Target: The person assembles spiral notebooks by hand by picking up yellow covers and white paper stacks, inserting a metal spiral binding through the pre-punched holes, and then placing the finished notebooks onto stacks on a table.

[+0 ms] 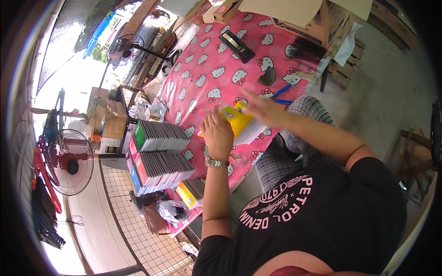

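Note:
Bright yellow notebooks (237,122) with white page edges lie in a pile at the near edge of the table, in front of my lap. My left hand (218,133), with a metal watch on its wrist, holds the left side of the yellow notebooks; its thumb is hidden. Over their right side hovers my right hand (266,112), blurred by motion, its fingers apart and nothing visible in them. Blue-handled pliers or a similar tool (283,94) lie just beyond my right hand.
A pink cat-patterned cloth (221,87) covers the table. On it sit a black tape dispenser (237,46) and a dark rounded piece (267,76). Stacked notebooks (161,156) stand at left, beside a plastic bag (172,210). Cardboard boxes (301,30) are at the far right; a fan (71,163) stands left.

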A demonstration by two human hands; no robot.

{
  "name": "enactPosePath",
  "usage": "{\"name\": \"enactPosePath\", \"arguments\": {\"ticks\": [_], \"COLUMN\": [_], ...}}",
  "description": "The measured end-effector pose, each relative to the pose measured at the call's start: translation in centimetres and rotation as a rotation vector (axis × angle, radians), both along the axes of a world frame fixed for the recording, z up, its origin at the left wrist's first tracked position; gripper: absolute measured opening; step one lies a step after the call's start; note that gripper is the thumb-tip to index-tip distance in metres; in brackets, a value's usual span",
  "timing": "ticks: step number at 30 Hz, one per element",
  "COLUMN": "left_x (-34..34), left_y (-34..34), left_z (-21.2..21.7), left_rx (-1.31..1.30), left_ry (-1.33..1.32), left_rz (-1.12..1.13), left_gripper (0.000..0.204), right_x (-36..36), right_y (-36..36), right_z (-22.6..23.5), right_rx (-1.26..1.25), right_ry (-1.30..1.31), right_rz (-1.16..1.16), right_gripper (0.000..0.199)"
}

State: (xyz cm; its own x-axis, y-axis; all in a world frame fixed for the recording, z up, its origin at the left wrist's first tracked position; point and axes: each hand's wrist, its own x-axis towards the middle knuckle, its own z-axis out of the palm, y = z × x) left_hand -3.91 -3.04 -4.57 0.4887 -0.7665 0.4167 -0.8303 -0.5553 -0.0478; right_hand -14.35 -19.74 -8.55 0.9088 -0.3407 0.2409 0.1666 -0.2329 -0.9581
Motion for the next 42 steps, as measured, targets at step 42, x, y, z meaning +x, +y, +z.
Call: {"name": "enactPosePath", "arguments": {"ticks": [42], "left_x": [-2.3], "left_y": [-2.3], "left_z": [0.6], "left_rx": [-0.096], "left_ry": [0.139], "left_rz": [-0.067], "left_gripper": [0.021], "right_x": [0.6], "right_y": [-3.3], "right_z": [5.6], "right_rx": [-0.572], "right_ry": [-0.042], "right_rz": [0.153], "right_gripper": [0.040]}}
